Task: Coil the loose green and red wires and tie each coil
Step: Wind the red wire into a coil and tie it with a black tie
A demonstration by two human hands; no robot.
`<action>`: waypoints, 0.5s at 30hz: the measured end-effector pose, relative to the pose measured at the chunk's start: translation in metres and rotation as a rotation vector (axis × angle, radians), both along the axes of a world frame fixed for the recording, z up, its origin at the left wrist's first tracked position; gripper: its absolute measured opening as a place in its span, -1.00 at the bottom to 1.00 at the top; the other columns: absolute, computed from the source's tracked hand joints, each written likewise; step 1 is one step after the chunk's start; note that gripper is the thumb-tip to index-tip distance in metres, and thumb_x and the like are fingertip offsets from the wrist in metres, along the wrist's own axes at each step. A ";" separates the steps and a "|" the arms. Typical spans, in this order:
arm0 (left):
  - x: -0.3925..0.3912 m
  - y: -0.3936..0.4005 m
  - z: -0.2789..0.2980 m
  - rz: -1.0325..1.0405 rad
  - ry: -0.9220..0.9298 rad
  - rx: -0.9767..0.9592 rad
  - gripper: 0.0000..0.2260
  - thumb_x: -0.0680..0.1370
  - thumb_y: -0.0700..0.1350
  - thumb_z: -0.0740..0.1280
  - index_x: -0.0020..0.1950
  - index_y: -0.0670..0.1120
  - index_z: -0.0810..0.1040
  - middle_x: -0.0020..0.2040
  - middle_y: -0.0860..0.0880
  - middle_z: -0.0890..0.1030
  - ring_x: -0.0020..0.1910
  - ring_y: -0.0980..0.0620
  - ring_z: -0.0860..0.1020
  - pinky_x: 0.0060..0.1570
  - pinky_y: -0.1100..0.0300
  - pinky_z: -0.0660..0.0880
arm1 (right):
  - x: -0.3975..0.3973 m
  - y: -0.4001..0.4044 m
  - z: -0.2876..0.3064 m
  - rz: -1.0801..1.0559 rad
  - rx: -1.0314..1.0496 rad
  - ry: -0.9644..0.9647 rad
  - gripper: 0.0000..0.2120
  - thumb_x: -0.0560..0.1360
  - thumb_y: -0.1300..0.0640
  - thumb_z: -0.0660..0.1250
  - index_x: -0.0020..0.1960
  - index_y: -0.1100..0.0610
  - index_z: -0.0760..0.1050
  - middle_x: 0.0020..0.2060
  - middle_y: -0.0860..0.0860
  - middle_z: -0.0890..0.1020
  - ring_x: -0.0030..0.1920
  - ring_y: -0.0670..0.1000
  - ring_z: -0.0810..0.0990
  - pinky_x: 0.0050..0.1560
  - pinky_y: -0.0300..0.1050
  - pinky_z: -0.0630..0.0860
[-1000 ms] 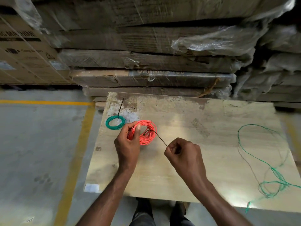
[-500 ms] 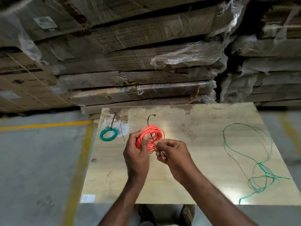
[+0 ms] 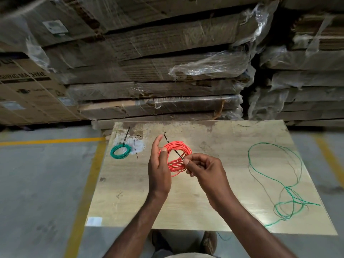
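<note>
My left hand (image 3: 159, 168) grips the left side of a red wire coil (image 3: 178, 157), held just above the wooden board (image 3: 214, 192). A thin black tie (image 3: 172, 147) runs across the coil, one end sticking up by my left fingers. My right hand (image 3: 202, 168) pinches the tie's other end at the coil's right side. A small green coil (image 3: 120, 151) with a black tie lies on the board at the far left. A long loose green wire (image 3: 275, 175) sprawls over the board's right part.
A spare black tie (image 3: 136, 146) lies next to the green coil. Wrapped cardboard boxes (image 3: 158, 71) are stacked high behind the board. Grey floor with yellow lines (image 3: 83, 183) lies to the left. My shoes (image 3: 209, 239) show below the board's near edge.
My right hand has come in from the lower right to the red coil, bringing the black tie's end with it. The tie now crosses the coil. The camera has tilted up.
</note>
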State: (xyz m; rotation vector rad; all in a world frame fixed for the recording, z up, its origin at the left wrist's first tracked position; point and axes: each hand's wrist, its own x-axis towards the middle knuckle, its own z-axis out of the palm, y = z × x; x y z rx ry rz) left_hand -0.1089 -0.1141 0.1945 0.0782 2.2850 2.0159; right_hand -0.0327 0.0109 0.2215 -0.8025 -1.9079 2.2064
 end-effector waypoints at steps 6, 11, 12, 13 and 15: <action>-0.001 0.010 0.002 0.014 0.013 -0.087 -0.63 0.79 0.06 0.19 0.60 0.08 0.47 0.48 0.07 0.59 0.35 0.30 0.58 0.22 0.38 0.56 | 0.006 0.010 0.000 0.018 0.018 0.020 -0.96 0.59 0.20 0.53 0.01 0.11 0.77 -0.21 0.09 0.77 -0.23 -0.03 0.65 -0.08 -0.12 0.61; 0.004 0.019 0.013 0.099 -0.030 0.012 -0.74 0.77 0.00 0.24 0.47 0.05 0.36 -0.01 0.05 0.67 -0.19 0.27 0.69 -0.30 0.32 0.59 | 0.009 0.011 -0.001 0.015 0.025 0.040 -0.95 0.60 0.20 0.52 0.03 0.11 0.77 -0.21 0.07 0.77 -0.23 -0.04 0.66 -0.08 -0.14 0.62; 0.004 0.020 0.015 0.110 -0.038 0.017 -0.75 0.77 0.01 0.25 0.45 0.07 0.37 -0.03 0.04 0.67 -0.20 0.25 0.70 -0.30 0.31 0.60 | 0.010 0.011 -0.002 0.013 0.023 0.044 -0.95 0.60 0.21 0.52 0.03 0.12 0.77 -0.21 0.07 0.77 -0.23 -0.04 0.66 -0.09 -0.16 0.62; 0.003 0.021 0.014 0.123 -0.048 0.014 -0.75 0.77 0.02 0.26 0.44 0.07 0.39 -0.02 0.04 0.68 -0.19 0.25 0.70 -0.30 0.31 0.60 | 0.010 0.010 -0.002 0.011 0.018 0.047 -0.94 0.60 0.21 0.52 0.03 0.12 0.77 -0.20 0.06 0.77 -0.23 -0.04 0.66 -0.09 -0.19 0.61; -0.002 0.022 0.013 0.149 -0.062 -0.002 -0.74 0.77 0.02 0.27 0.45 0.05 0.50 0.09 0.08 0.70 -0.09 0.31 0.69 -0.23 0.40 0.56 | 0.010 0.010 -0.003 0.010 0.010 0.051 -0.94 0.60 0.22 0.51 0.04 0.12 0.77 -0.21 0.05 0.77 -0.23 -0.05 0.66 -0.10 -0.21 0.60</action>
